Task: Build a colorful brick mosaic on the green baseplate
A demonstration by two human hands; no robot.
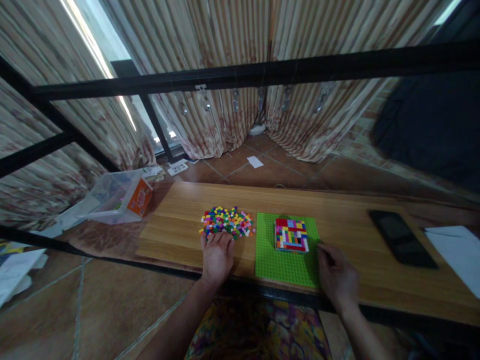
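A loose pile of small toy bricks (pixel 227 221) in many colours lies on the wooden board. At its near edge, my left hand (pixel 218 255) rests with fingers stretched over the closest bricks. A green studded baseplate (pixel 287 272) lies to the right of the pile. On it stands a low, roughly square block of joined bricks (pixel 291 235) with a multicoloured top. By the plate's right edge, my right hand (pixel 337 272) is closed, thumb and fingers curled together; whatever may be in them is hidden.
A black phone (pixel 402 237) and white paper (pixel 455 252) lie at the board's right. Beyond its left end, a clear plastic box (pixel 112 195) with an orange label sits on its own. A black metal bar (pixel 240 75) crosses before the striped curtains (pixel 225 45).
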